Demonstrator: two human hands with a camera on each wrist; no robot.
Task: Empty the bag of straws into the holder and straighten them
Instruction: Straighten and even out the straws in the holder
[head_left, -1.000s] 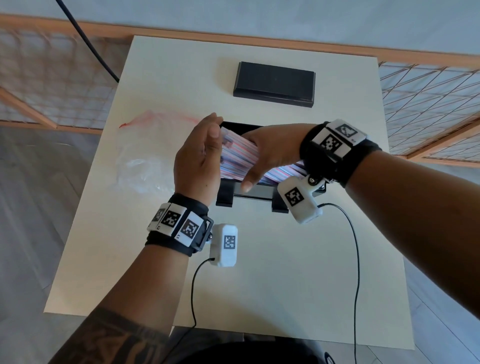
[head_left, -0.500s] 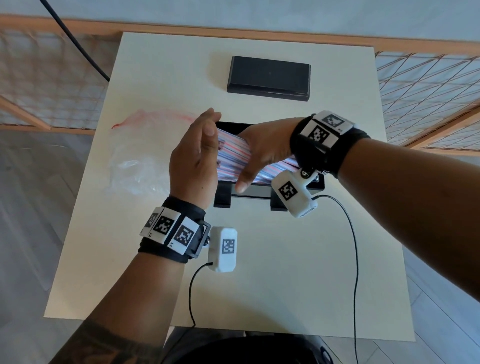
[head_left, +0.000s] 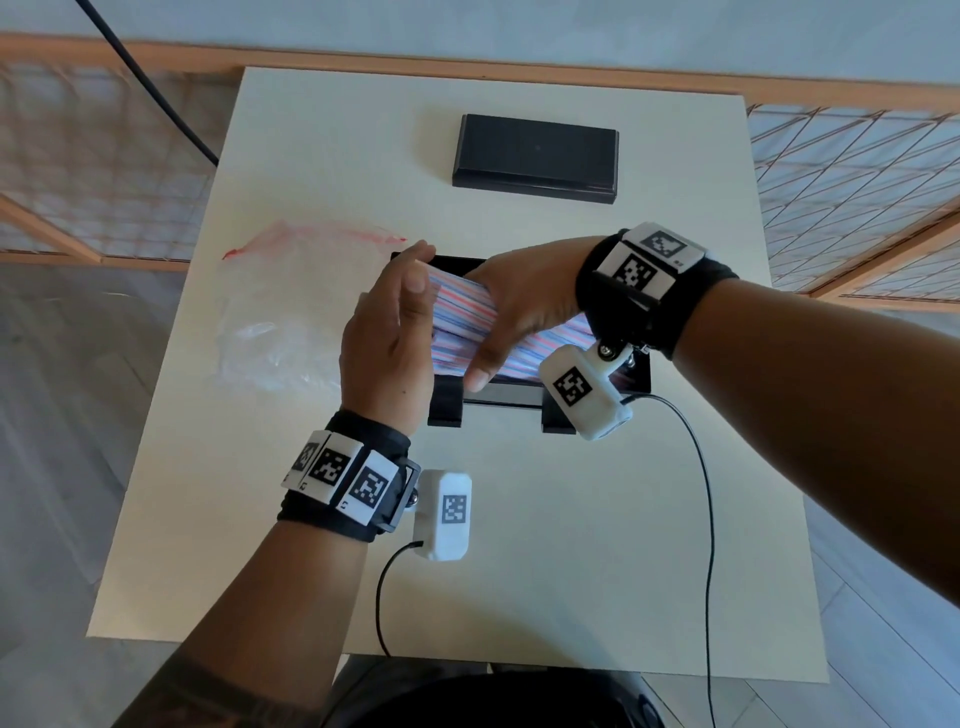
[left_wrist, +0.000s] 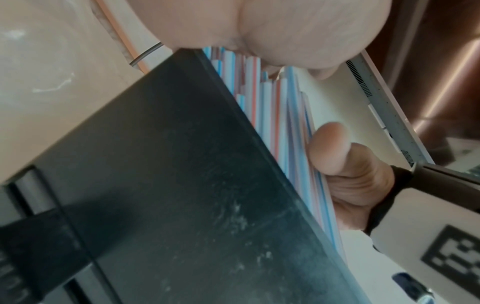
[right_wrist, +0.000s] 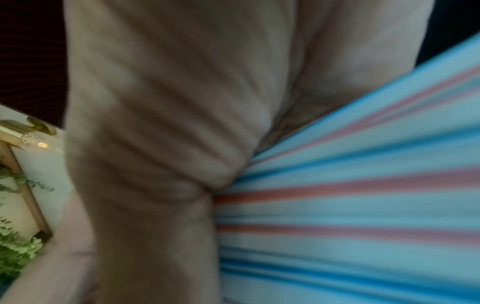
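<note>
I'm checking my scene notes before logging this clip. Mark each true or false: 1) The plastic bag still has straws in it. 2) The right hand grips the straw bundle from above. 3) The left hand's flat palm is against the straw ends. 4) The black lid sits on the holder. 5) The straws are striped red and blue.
1) False: the plastic bag lies flat and empty, left of the holder.
2) True: the right hand wraps over the straws.
3) True: the left hand is flat at their left ends.
4) False: the black lid lies apart, farther back on the table.
5) True.
</note>
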